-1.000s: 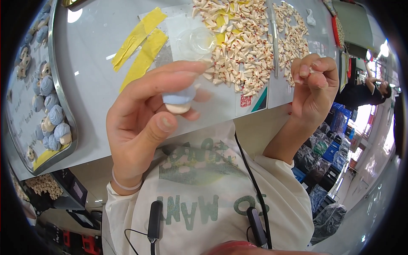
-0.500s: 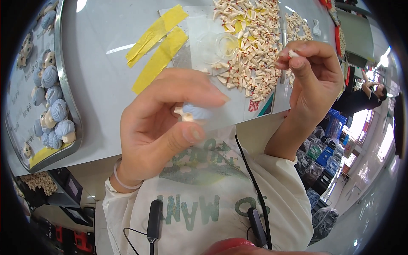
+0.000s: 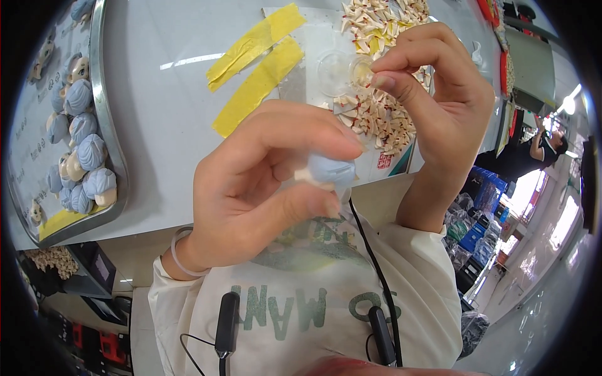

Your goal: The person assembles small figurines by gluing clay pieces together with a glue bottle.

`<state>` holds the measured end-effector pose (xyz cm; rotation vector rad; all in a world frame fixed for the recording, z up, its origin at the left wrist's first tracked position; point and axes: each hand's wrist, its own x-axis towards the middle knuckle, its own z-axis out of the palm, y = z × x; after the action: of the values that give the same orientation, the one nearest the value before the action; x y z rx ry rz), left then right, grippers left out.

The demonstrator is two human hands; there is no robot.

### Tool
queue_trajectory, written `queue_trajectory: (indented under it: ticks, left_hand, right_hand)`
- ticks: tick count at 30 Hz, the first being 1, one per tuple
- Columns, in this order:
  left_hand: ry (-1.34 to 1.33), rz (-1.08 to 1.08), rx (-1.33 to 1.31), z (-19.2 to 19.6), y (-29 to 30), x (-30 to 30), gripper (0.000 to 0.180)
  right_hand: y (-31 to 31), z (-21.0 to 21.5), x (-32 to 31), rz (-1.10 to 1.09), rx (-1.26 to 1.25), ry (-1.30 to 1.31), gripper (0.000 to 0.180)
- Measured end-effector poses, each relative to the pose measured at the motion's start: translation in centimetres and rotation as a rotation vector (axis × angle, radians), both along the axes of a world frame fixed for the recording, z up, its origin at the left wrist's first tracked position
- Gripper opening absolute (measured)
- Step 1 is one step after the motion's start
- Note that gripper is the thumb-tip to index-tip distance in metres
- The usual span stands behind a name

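Between the thumb and fingers of my left hand is a small doll head with light blue moulded hair and a cream part. It is held up off the table, slightly blurred. My right hand is pinched, its fingertips over a small clear round dish with something yellowish in it. The small cream piece seen in that pinch earlier is hidden now by the fingertips. Just beyond and under this hand spreads a heap of small pointed cream pieces with red edges.
A metal tray at the left holds several blue-haired doll heads. Two yellow tape strips lie on the grey table. A flat clear disc is beside the dish. Another person is at the far right.
My right hand has moved left, from above the heap's right side to the clear dish. My left hand has shifted slightly right, and the doll head's blue hair shows more fully.
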<state>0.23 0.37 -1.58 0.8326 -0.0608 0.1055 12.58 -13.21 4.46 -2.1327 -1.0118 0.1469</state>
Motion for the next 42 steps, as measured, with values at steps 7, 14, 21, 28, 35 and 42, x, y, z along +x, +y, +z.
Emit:
queue_trajectory:
  ticks: [7,14,21,28,35,42]
  left_hand:
    - [0.182,0.03,0.041,1.4,0.1,0.2,0.04]
    - [-0.003,0.077,0.116,0.1,0.2,-0.3,0.044]
    - [0.003,0.089,0.208,0.0,0.2,-0.4,0.046]
    - [-0.208,0.234,0.43,0.0,0.2,0.0,0.035]
    - [-0.18,0.292,0.618,0.5,0.5,-0.8,0.028]
    - [0.003,0.085,0.314,1.3,0.7,-0.9,0.029]
  right_hand:
    - [0.3,-0.9,-0.4,-0.106,0.104,0.038,0.014]
    - [-1.0,-0.2,-4.4,-0.002,0.439,0.164,0.025]
    - [-0.2,-2.3,-6.8,-0.048,0.568,0.45,0.023]
    - [0.2,-2.7,-7.1,-0.065,0.536,0.233,0.022]
    - [0.8,-2.7,-7.1,-0.056,0.548,0.163,0.028]
    - [-0.2,-2.1,-7.7,-0.144,0.593,0.213,0.021]
